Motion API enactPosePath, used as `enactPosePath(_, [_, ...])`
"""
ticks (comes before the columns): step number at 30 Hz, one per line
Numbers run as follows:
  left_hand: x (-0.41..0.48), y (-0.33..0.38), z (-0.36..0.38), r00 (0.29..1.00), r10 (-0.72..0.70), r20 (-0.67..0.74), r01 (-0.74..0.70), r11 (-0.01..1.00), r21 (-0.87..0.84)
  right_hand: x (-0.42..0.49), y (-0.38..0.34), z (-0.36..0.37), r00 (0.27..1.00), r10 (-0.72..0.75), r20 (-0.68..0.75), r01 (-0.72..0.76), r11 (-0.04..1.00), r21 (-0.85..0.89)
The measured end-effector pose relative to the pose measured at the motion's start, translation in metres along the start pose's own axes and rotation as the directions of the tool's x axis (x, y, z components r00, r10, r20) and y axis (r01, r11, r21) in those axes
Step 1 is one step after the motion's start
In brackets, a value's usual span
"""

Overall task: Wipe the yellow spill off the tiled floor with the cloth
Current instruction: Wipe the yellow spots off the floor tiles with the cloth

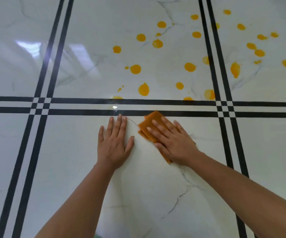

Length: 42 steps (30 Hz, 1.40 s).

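Note:
A folded orange cloth point(150, 120) lies flat on the white marble floor point(80, 169), just below the horizontal black double stripe. My right hand point(173, 141) presses flat on top of it, fingers spread, covering most of it. My left hand point(114, 141) rests palm down on the bare tile just left of the cloth, holding nothing. The yellow spill point(144, 89) is several round drops scattered over the tiles beyond the stripe, from the middle to the upper right. A few drops touch the stripe's far edge.
Black double stripes point(41, 105) cross the glossy floor, two running away from me at left and right and one running sideways. Window glare point(29, 47) reflects on the upper left tile.

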<state>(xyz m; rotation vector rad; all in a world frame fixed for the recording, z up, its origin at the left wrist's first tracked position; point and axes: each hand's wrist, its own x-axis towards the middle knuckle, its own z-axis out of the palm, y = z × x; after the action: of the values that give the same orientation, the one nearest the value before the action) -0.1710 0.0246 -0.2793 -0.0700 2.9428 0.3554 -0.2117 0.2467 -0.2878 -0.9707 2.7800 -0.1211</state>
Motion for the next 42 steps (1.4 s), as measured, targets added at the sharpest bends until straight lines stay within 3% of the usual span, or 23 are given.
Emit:
enactPosePath(5, [0.001, -0.013, -0.005, 0.996, -0.092, -0.024, 0.091, 0.996, -0.005, 0.032, -0.007, -0.018, 0.977, 0.214, 0.01, -0.213, 0.966, 0.147])
enactPosePath(9, [0.002, -0.008, -0.007, 0.994, -0.106, -0.031, 0.106, 0.994, -0.005, 0.02, -0.024, -0.029, 0.909, 0.405, -0.096, -0.381, 0.903, 0.198])
enactPosePath(15, [0.007, 0.015, -0.012, 0.991, -0.131, -0.021, 0.131, 0.991, -0.004, 0.044, -0.024, -0.051, 0.895, 0.443, -0.049, -0.4, 0.847, 0.349])
enactPosePath(18, [0.011, 0.024, -0.015, 0.991, -0.136, -0.013, 0.136, 0.991, -0.009, 0.046, -0.014, -0.072, 0.806, 0.589, 0.06, -0.479, 0.59, 0.65])
enactPosePath(20, [0.014, 0.028, -0.02, 0.992, -0.126, -0.02, 0.125, 0.992, -0.024, 0.043, 0.001, -0.09, 0.757, 0.618, 0.214, -0.473, 0.29, 0.832])
enactPosePath(22, [0.018, 0.031, -0.025, 0.99, -0.132, -0.039, 0.13, 0.99, -0.05, 0.034, 0.019, -0.102, 0.739, 0.575, 0.351, -0.43, 0.002, 0.903])
enactPosePath(23, [0.02, 0.032, -0.026, 0.99, -0.138, -0.041, 0.136, 0.989, -0.055, 0.029, 0.028, -0.103, 0.734, 0.558, 0.387, -0.424, -0.069, 0.903])
enactPosePath(24, [0.021, 0.033, -0.028, 0.989, -0.142, -0.038, 0.14, 0.989, -0.053, 0.025, 0.034, -0.104, 0.721, 0.564, 0.402, -0.439, -0.077, 0.895])
enactPosePath(25, [0.021, 0.033, -0.028, 0.989, -0.143, -0.033, 0.141, 0.989, -0.049, 0.021, 0.038, -0.1, 0.705, 0.591, 0.393, -0.473, -0.022, 0.881])
enactPosePath(27, [0.022, 0.034, -0.027, 0.989, -0.143, -0.023, 0.141, 0.989, -0.05, 0.015, 0.04, -0.092, 0.692, 0.672, 0.265, -0.543, 0.241, 0.805])
enactPosePath(29, [0.021, 0.033, -0.024, 0.99, -0.142, -0.013, 0.141, 0.988, -0.055, 0.015, 0.032, -0.081, 0.743, 0.664, 0.086, -0.542, 0.52, 0.66])
enactPosePath(30, [0.021, 0.031, -0.022, 0.99, -0.14, -0.007, 0.139, 0.989, -0.049, 0.018, 0.025, -0.075, 0.77, 0.636, 0.055, -0.532, 0.591, 0.606])
enactPosePath(35, [0.038, 0.01, -0.021, 0.996, -0.085, 0.011, 0.085, 0.996, 0.033, 0.056, -0.004, -0.041, 0.792, 0.577, 0.201, -0.609, 0.718, 0.338])
enactPosePath(39, [0.065, -0.009, -0.023, 0.995, -0.082, -0.056, 0.082, 0.997, -0.004, 0.096, 0.028, -0.035, 0.841, 0.535, 0.078, -0.539, 0.819, 0.195])
enactPosePath(42, [0.083, -0.028, -0.025, 0.985, -0.124, -0.117, 0.124, 0.992, -0.014, 0.141, 0.036, -0.04, 0.869, 0.493, -0.038, -0.476, 0.855, 0.203])
